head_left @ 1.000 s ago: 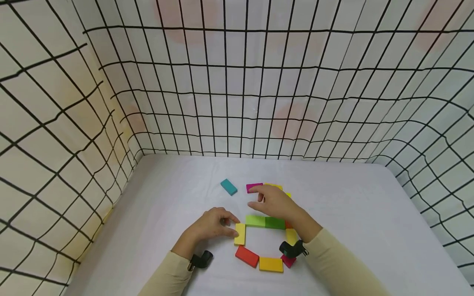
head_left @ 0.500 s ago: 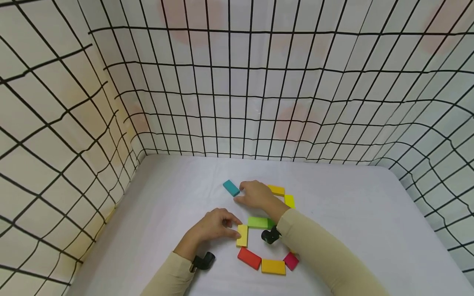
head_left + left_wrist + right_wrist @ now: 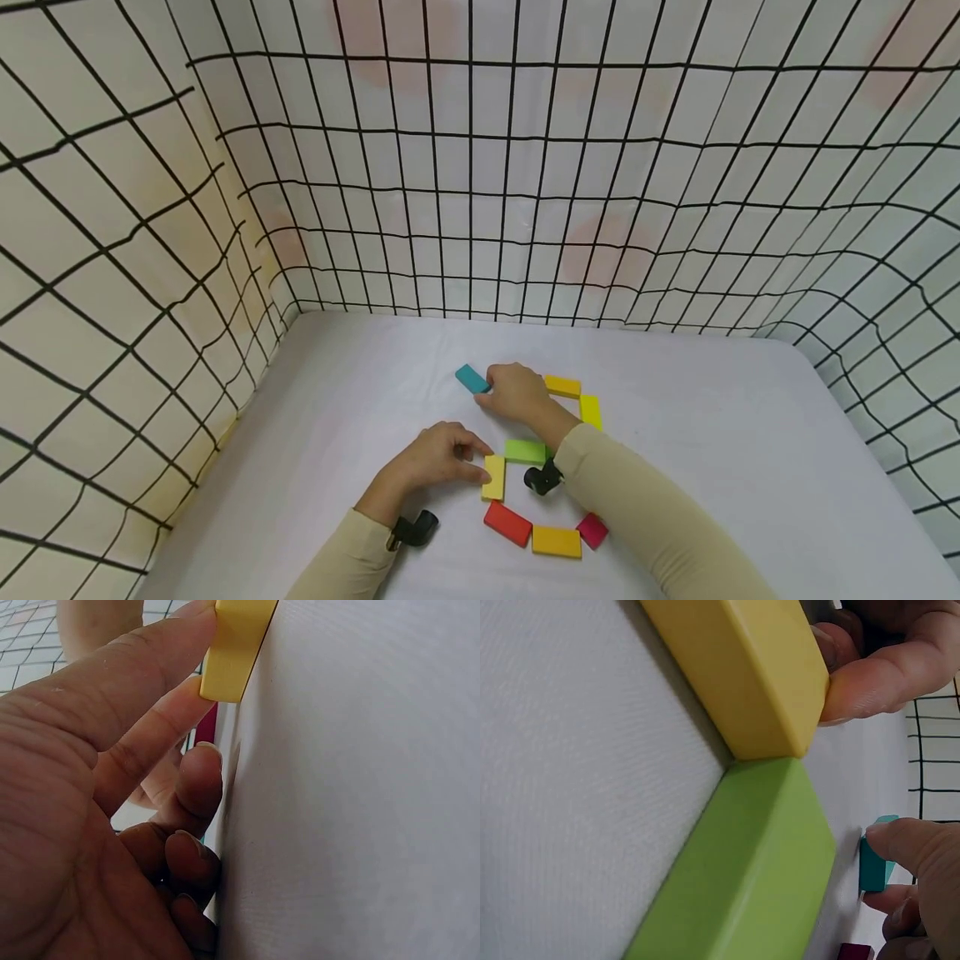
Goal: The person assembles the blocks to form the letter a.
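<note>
My right hand (image 3: pixel 516 393) reaches to the far side of the white table and pinches the near end of a teal block (image 3: pixel 471 378). In the right wrist view, thumb and finger lie on either side of this teal block (image 3: pixel 873 864). My left hand (image 3: pixel 435 457) pinches a pale yellow block (image 3: pixel 493 477) with thumb and index finger; its other fingers are loosely bent. The left wrist view has the yellow block (image 3: pixel 238 652) at the fingertips, against the table. A light green block (image 3: pixel 525 452) touches the yellow one's far end.
A red block (image 3: pixel 507 524), an orange-yellow block (image 3: pixel 557 542) and a crimson block (image 3: pixel 592 530) form the near side of a ring. Beyond lie another orange-yellow block (image 3: pixel 562 386) and a bright yellow block (image 3: pixel 591 412). A magenta block (image 3: pixel 855 951) shows below the teal one. Black netting surrounds the table.
My right hand has moved left from over the magenta block to the teal block and taken hold of its end. The left hand stays at the yellow block. The head view has shifted slightly.
</note>
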Demonstrator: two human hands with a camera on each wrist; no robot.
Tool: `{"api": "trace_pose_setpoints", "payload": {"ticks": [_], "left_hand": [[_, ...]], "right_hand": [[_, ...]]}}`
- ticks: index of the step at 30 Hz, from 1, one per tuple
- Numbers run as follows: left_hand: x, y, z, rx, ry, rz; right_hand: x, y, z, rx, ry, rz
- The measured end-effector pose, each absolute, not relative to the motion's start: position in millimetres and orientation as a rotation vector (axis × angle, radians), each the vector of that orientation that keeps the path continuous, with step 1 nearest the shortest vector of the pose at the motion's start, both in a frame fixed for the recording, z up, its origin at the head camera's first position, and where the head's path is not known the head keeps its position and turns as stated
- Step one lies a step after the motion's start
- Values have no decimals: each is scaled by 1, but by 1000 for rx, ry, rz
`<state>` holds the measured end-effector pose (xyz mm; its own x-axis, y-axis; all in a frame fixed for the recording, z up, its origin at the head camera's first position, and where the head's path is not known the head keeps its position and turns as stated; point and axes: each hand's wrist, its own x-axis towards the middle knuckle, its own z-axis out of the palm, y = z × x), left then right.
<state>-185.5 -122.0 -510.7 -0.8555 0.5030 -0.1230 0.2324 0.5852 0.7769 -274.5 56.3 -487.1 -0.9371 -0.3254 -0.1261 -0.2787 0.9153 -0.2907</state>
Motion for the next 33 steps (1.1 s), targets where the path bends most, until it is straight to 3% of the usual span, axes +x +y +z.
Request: {"api": "trace_pose_setpoints", "payload": {"ticks": [22,33], "left_hand": [[-185,-122,-507,593,2500,1132],[-187,-122,-509,567,2494,1114]], "right_hand": [[-255,81,-482,-417,2978,-509],[-225,106,-474,-387,2932,-674]]}}
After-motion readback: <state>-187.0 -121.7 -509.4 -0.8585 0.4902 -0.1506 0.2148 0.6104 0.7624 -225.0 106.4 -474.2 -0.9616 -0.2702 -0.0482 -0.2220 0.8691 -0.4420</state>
